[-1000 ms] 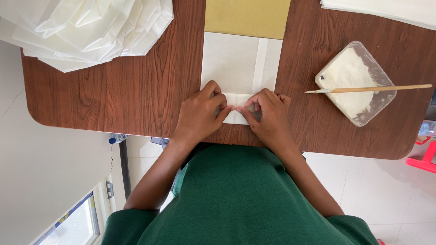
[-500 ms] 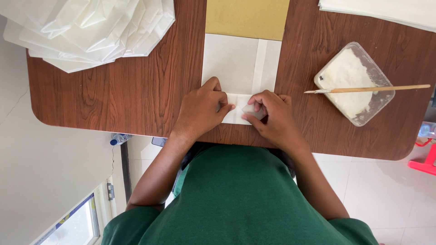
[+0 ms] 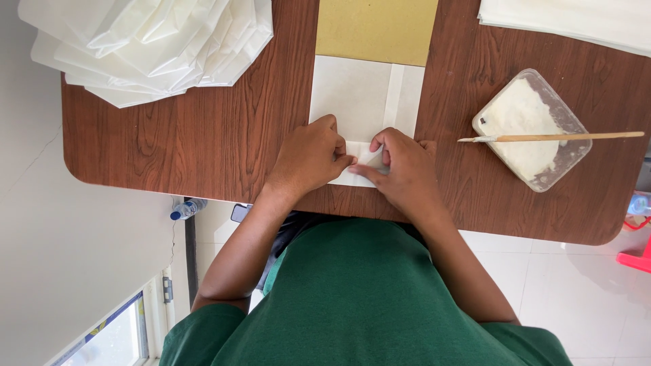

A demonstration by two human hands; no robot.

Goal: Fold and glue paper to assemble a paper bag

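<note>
A clear plastic tub [image 3: 531, 129] is sitting near the right edge of the wooden table [image 3: 203, 146], holding a mound of white paste that is filling most of it. A thin wooden stick [image 3: 553, 137] is lying across the tub's rim, its tip pointing toward the middle of the table.

Both hands are working at the near edge of the table, right in front of the person's green shirt [image 3: 369, 298]. The left hand [image 3: 308, 157] and the right hand [image 3: 401, 169] are pressing down on the near end of a white paper sheet [image 3: 356, 95], where a narrow flap is folded over. The left hand's fingers are curled together on the fold; the right hand's thumb and forefinger are pinching the flap's edge, the other fingers resting close together on the paper. The sheet is lying flat in the middle of the table, its far end overlapping a tan card sheet [image 3: 376, 28] at the far edge.

A pile of folded white paper bags [image 3: 152, 44] is occupying the far left corner, and a flat white stack [image 3: 569, 20] is lying at the far right corner.

Compared with half a second ago, the hands are staying on the same fold, with the fingertips drawn slightly closer together.
</note>
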